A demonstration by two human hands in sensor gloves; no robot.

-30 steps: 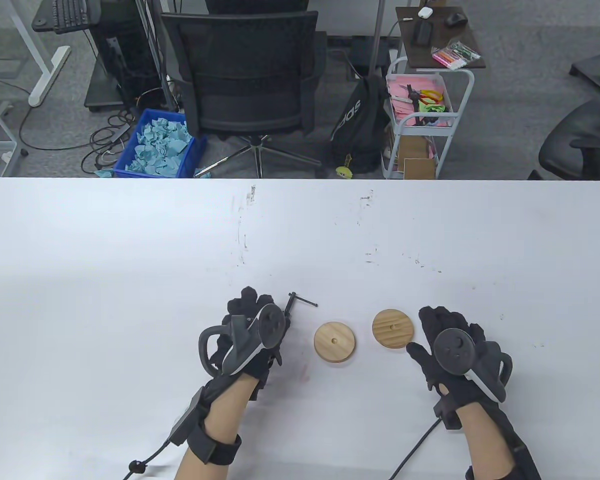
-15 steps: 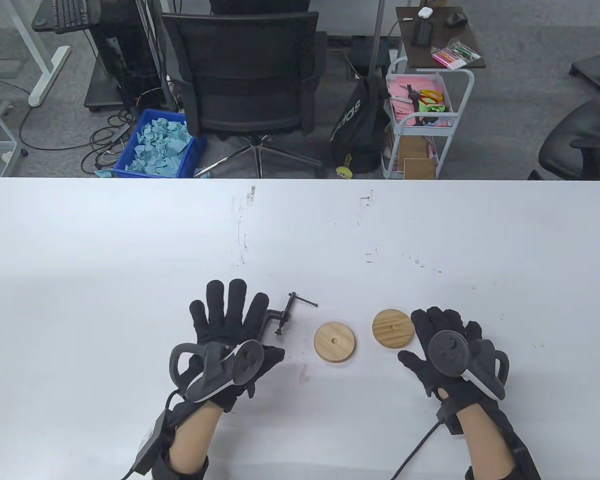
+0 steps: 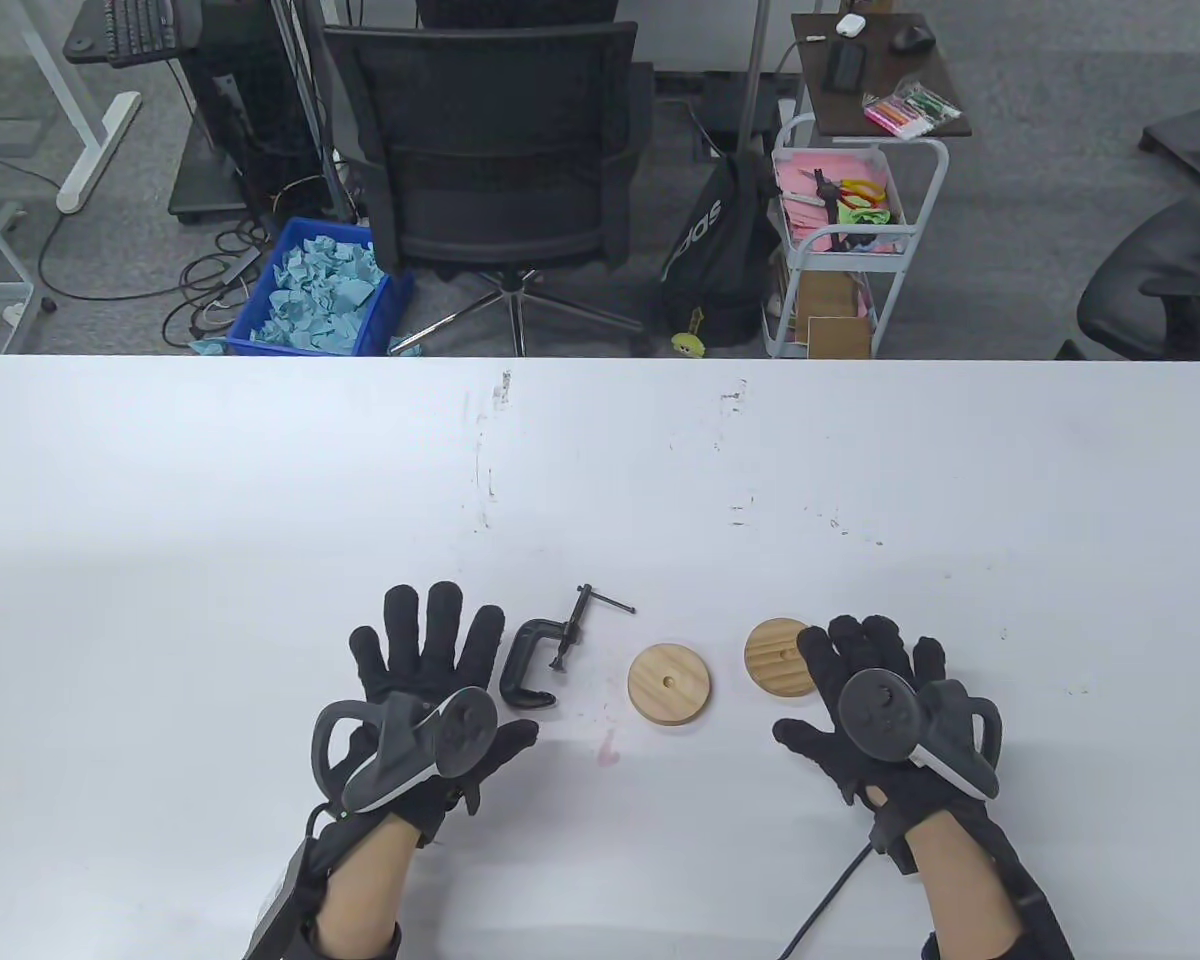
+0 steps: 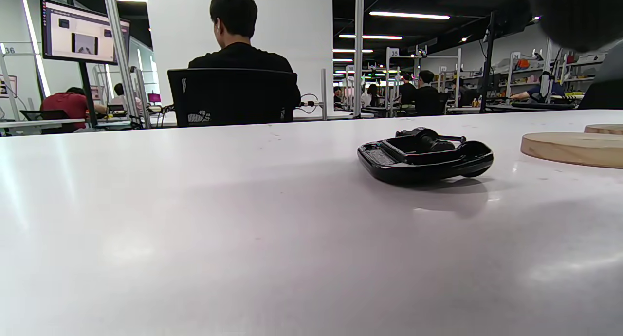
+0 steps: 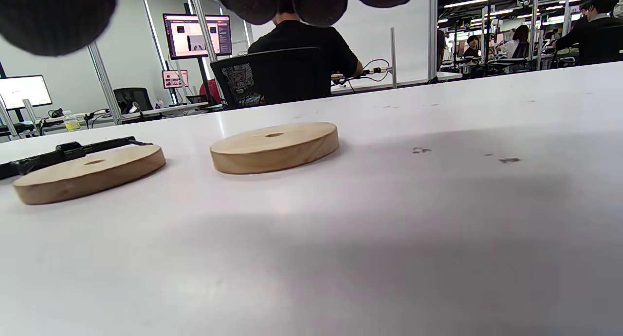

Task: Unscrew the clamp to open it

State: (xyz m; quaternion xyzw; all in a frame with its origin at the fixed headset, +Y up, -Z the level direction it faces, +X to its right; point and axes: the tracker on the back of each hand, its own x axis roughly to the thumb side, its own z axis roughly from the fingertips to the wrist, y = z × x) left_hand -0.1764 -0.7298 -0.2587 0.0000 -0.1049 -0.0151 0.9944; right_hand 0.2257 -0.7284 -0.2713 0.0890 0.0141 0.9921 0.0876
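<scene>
Black clamp point(image 3: 538, 660) sits loose at lower centre of the table point(image 3: 160, 520) with a clear gap under its screw, so I'd call the job done, left hand point(image 3: 430, 690) and right hand point(image 3: 875, 700) both spread flat, holding nothing.

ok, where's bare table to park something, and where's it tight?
Free: the wide stretch of table beyond the clamp and the two wooden discs; also both outer flanks past the left hand and the right hand. Crowded: the near row where hands, clamp and discs sit close together.
</scene>
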